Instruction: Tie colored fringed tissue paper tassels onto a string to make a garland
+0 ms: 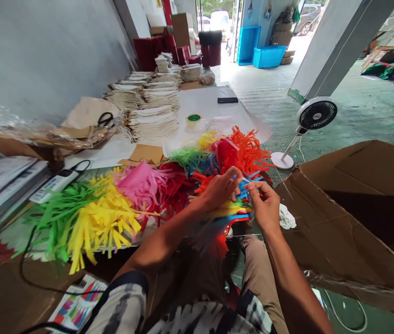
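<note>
My left hand (222, 188) and my right hand (265, 202) meet above the near edge of the table, fingers closed and fingertips almost touching. Between them is a blue fringe tassel (243, 186), pinched from both sides near a thin pale end. Below and behind the hands lie yellow, blue and red strips (233, 211), partly blurred. An orange-red fringe bundle (242, 150) lies just beyond my fingers. To the left, pink (143, 183), yellow (104, 215) and green fringe bundles (63, 218) lie side by side. My fingers hide the exact grip.
A large open cardboard box (322, 222) stands at the right, with a white fan (317, 113) behind it. Farther along the table are a tape roll (193, 120), a dark flat object (227, 100), stacks of pale bundles (153, 123) and black scissors (105, 119).
</note>
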The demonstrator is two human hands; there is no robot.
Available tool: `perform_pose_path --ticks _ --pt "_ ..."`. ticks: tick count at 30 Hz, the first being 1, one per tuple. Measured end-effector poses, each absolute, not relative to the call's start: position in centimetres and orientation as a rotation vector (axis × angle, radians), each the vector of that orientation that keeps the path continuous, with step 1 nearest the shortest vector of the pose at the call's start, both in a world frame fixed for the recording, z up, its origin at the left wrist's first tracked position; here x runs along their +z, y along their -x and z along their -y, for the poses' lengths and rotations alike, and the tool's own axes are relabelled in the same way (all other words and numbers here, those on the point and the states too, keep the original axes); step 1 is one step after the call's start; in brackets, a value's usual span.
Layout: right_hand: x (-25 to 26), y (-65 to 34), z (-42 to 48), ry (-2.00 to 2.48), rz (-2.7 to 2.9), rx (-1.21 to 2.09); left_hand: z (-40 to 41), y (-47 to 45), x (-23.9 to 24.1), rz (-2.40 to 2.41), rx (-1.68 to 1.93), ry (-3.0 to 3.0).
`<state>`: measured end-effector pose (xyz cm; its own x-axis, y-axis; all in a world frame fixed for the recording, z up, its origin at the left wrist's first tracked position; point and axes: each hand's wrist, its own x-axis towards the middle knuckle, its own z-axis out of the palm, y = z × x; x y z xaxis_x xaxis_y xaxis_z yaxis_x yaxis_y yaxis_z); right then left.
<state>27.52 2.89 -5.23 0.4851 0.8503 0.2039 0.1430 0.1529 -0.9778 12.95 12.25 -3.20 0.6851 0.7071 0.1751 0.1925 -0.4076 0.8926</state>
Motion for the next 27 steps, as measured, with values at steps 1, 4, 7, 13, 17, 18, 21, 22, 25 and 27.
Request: perform_pose_path --ticks 1,4,7,13,17,18,21,22,25,27 --pt "-5.3 -27.6 -2.9 1.306 0.926 0.665 -12.6 -12.8 -3.3 -0.676 0.650 -1.902" --pt "-5.4 -27.9 -3.0 1.206 0.815 0.725 -14.5 -12.1 -3.2 -0.668 0.643 -1.878" --pt "-5.4 -28.0 -3.2 1.186 0.805 0.710 -17.3 -11.6 -2.1 -0.796 0.821 -2.183" --pt "-5.3 -27.7 -3.5 1.235 0.911 0.690 -22.4 -12.4 -1.0 -0.803 0.615 -2.741" --pt "-5.5 -27.6 -3.4 1.254 0.941 0.692 -23.7 -13.3 -1.4 -0.764 0.542 -2.787" --pt "-5.6 -27.7 -3.4 1.253 0.947 0.689 -23.8 -13.4 -1.3 -0.759 0.543 -2.780" --pt "-5.6 -27.8 -3.3 1.256 0.958 0.679 -23.9 -13.4 -0.7 -0.739 0.630 -2.722" --pt "-5.6 -27.9 -3.3 1.263 0.958 0.672 -24.0 -13.3 -0.4 -0.733 0.688 -2.694" --pt "-5.5 -27.9 -3.3 1.283 0.956 0.656 -24.6 -13.1 0.9 -0.676 0.890 -2.592" --pt "-5.3 -27.8 -3.2 1.282 0.959 0.651 -25.1 -13.1 1.9 -0.581 1.013 -2.464"
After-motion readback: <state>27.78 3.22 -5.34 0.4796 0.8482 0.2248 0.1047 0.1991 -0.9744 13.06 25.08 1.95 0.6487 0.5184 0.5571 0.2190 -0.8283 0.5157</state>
